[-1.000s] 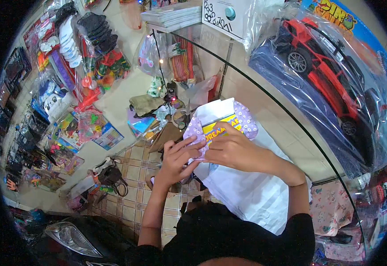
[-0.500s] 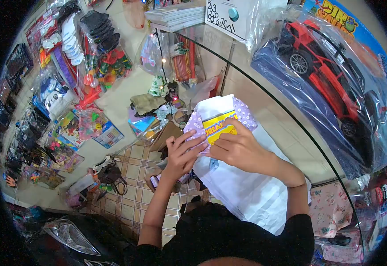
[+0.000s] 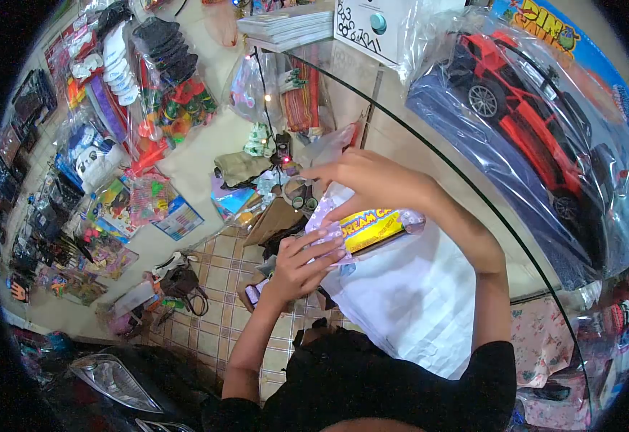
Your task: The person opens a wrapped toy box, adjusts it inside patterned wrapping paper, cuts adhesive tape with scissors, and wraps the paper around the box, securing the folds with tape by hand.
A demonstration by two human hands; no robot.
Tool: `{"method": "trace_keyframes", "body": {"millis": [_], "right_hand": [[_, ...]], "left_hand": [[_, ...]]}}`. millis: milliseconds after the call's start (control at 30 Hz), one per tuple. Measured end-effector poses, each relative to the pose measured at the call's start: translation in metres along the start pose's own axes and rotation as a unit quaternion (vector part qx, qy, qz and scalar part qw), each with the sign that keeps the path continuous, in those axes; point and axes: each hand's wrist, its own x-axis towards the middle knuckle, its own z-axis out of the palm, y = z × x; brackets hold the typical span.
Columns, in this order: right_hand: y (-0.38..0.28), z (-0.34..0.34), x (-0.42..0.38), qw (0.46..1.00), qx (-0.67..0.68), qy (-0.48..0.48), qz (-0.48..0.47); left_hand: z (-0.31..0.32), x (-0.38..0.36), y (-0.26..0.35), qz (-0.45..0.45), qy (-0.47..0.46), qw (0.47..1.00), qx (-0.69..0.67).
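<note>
A yellow box (image 3: 372, 230) with "DREAM CA" lettering lies partly wrapped in purple flowered paper (image 3: 323, 216), above a large white sheet (image 3: 408, 295). At the paper's left edge, my left hand (image 3: 306, 265) presses with its fingers spread along the side of the box. My right hand (image 3: 372, 176) arches over the far side of the box, thumb toward the paper and fingers stretched to the left. A fold of the paper shows at the right end of the box.
A glass counter edge (image 3: 466, 180) curves along the right, with a bagged red toy car (image 3: 531, 129) beyond it. Bagged goods (image 3: 116, 65) cover the left side. Near the middle sit a green cloth bundle (image 3: 241, 169) and a cardboard box (image 3: 275, 222); tiled floor (image 3: 210, 288) lies below.
My right hand has moved up and over the box, its fingers now reaching left. The box has turned and shows more of its front. My left hand has shifted slightly down.
</note>
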Motion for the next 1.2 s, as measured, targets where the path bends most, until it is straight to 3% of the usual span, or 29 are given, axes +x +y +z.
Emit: {"method": "trace_keyframes", "body": {"millis": [67, 167, 300, 533, 567, 800, 900, 967, 1033, 1200], "right_hand": [[0.006, -0.002, 0.011, 0.986, 0.079, -0.143, 0.016], [0.011, 0.004, 0.014, 0.989, 0.092, -0.113, 0.008], [-0.017, 0.019, 0.006, 0.978, -0.208, -0.022, 0.0], [-0.013, 0.031, -0.009, 0.974, -0.218, 0.033, -0.056], [-0.015, 0.032, -0.01, 0.974, -0.213, 0.043, -0.064], [-0.015, 0.041, -0.015, 0.964, -0.248, 0.04, -0.09], [-0.016, 0.025, -0.016, 0.988, -0.15, -0.017, -0.045], [-0.02, -0.003, -0.025, 1.0, 0.02, -0.004, 0.019], [-0.008, -0.019, -0.041, 0.968, 0.23, 0.014, 0.103], [0.037, -0.017, -0.075, 0.977, 0.177, 0.043, 0.109]], "left_hand": [[-0.001, 0.0, 0.0, -0.01, -0.004, 1.0, 0.0], [-0.006, 0.004, -0.002, -0.037, -0.004, 0.999, 0.01], [-0.006, 0.009, -0.011, -0.048, 0.018, 0.998, 0.035], [0.001, 0.025, -0.011, -0.114, 0.125, 0.985, -0.039], [0.003, 0.026, -0.016, -0.115, 0.109, 0.982, -0.101], [-0.001, 0.023, -0.025, -0.099, 0.062, 0.988, -0.104], [-0.004, 0.023, -0.02, -0.102, 0.058, 0.988, -0.101], [-0.006, 0.016, -0.022, -0.106, 0.055, 0.988, -0.1], [-0.009, 0.01, -0.026, -0.107, 0.058, 0.987, -0.104], [-0.01, 0.003, -0.022, -0.093, 0.059, 0.989, -0.104]]}}
